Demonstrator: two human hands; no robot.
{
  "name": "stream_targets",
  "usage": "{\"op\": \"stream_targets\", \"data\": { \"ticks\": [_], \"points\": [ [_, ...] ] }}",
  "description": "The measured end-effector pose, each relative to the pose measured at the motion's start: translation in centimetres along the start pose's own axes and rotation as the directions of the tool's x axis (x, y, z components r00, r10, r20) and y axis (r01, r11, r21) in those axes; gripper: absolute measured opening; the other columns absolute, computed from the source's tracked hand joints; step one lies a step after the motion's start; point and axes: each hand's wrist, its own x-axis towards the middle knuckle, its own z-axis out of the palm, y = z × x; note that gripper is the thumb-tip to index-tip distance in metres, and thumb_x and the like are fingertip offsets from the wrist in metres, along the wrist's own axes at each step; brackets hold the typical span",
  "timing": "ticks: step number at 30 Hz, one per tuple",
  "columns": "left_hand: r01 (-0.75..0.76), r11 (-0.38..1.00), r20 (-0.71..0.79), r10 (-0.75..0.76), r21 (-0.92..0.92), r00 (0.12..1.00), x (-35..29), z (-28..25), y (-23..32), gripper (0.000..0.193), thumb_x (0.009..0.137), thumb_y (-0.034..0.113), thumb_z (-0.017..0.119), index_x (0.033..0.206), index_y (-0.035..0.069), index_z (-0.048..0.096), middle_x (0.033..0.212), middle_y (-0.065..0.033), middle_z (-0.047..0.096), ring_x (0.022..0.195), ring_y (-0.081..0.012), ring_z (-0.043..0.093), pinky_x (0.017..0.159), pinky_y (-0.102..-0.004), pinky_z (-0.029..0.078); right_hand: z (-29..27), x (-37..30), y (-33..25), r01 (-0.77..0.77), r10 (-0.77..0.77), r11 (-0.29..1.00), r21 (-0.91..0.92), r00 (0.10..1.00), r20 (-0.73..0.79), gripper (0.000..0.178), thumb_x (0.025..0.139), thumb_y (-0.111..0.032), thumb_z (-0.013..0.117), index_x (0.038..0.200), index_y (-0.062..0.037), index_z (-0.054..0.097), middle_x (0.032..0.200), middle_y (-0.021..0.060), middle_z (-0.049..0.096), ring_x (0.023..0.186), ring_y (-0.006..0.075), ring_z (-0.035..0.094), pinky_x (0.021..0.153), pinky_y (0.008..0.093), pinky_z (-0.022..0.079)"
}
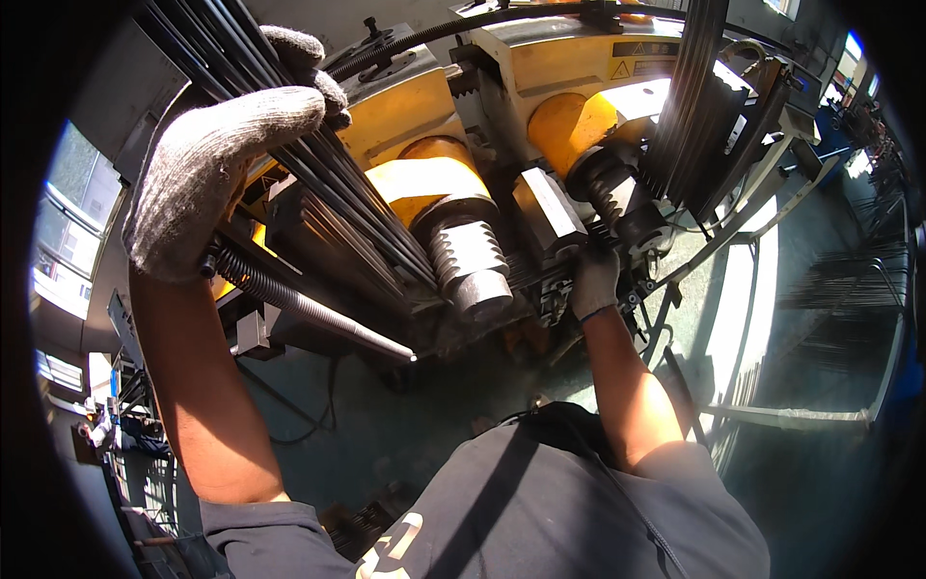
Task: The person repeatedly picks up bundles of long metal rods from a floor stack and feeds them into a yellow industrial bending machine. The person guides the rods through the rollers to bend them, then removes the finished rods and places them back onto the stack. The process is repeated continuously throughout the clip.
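My left hand (207, 159), in a grey knitted glove, is closed round a bundle of long thin metal rods (371, 212). The rods slant from the upper left down toward the middle of the machine. Below that hand lies a coiled spring over a rod (289, 301), its pale tip pointing to the lower right. My right hand (596, 280), also gloved, reaches in at the machine's front, under a grey metal block (550, 207). Its fingers are in shadow and hidden among small dark parts, so what they touch does not show.
The yellow machine (569, 63) carries two thick threaded shafts, one left (470, 253) and one right (617, 198). A second upright rod bundle (690, 96) stands at the right. Farther right, a metal frame rack (791, 415) stands on the green floor near more thin rods (849, 289).
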Motion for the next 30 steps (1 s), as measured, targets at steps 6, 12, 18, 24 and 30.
{"op": "stream_targets", "data": {
  "ticks": [6, 12, 18, 24, 30],
  "points": [
    [-0.031, 0.998, 0.003, 0.032, -0.056, 0.999, 0.2, 0.8, 0.7, 0.049, 0.110, 0.035, 0.071, 0.139, -0.004, 0.073, 0.142, -0.0194, 0.074, 0.137, -0.0279, 0.069, 0.125, -0.0427, 0.048, -1.7, 1.9, 1.8, 0.144, -0.138, 0.978, -0.154, 0.989, 0.052, 0.026, 0.096, -0.015, 0.058, 0.090, 0.0004, 0.078, 0.084, 0.0103, 0.078, 0.073, 0.0191, 0.073, 0.069, 0.0318, 0.057],
    [-0.030, 0.996, -0.113, 0.021, -0.078, 0.993, -0.6, 1.4, 0.5, 0.036, 0.108, 0.024, 0.071, 0.132, -0.002, 0.078, 0.133, -0.0170, 0.079, 0.126, -0.0260, 0.075, 0.115, -0.0398, 0.055, -0.5, 0.6, 0.2, 0.104, -0.090, 0.973, -0.205, 0.993, 0.078, 0.025, 0.094, -0.014, 0.061, 0.085, 0.0008, 0.079, 0.084, 0.0102, 0.079, 0.072, 0.0185, 0.072, 0.069, 0.0312, 0.056],
    [0.207, 0.978, -0.094, -0.207, -0.012, 0.974, -1.3, -0.7, 1.4, 0.040, 0.108, 0.033, 0.072, 0.131, 0.001, 0.080, 0.108, -0.0088, 0.080, 0.101, -0.0158, 0.075, 0.093, -0.0299, 0.059, -1.6, 1.3, 1.4, 0.043, -0.038, 0.995, -0.089, 0.998, 0.049, 0.028, 0.095, -0.015, 0.060, 0.086, 0.0023, 0.080, 0.085, 0.0097, 0.080, 0.073, 0.0159, 0.072, 0.068, 0.0288, 0.055],
    [0.026, 0.974, -0.191, 0.018, 0.227, 0.981, -2.3, 0.3, 0.9, 0.035, 0.109, 0.031, 0.072, 0.132, 0.006, 0.082, 0.085, 0.0004, 0.071, 0.076, -0.0066, 0.063, 0.071, -0.0228, 0.048, -2.2, 1.5, 1.7, 0.165, -0.124, 0.935, -0.314, 0.981, 0.148, 0.025, 0.095, -0.012, 0.060, 0.091, -0.0049, 0.084, 0.086, 0.0028, 0.079, 0.071, 0.0123, 0.068, 0.066, 0.0272, 0.051],
    [0.114, 0.931, -0.244, -0.028, 0.347, 0.969, 0.0, 1.6, 1.6, 0.035, 0.108, 0.029, 0.072, 0.133, 0.006, 0.081, 0.073, 0.0037, 0.059, 0.064, -0.0040, 0.048, 0.057, -0.0236, 0.033, -4.3, 3.3, 3.3, 0.426, -0.349, 0.803, -0.417, 0.903, 0.251, 0.022, 0.092, -0.003, 0.065, 0.097, -0.0099, 0.086, 0.087, 0.0021, 0.077, 0.074, 0.0125, 0.066, 0.069, 0.0296, 0.052]
  ]
}}
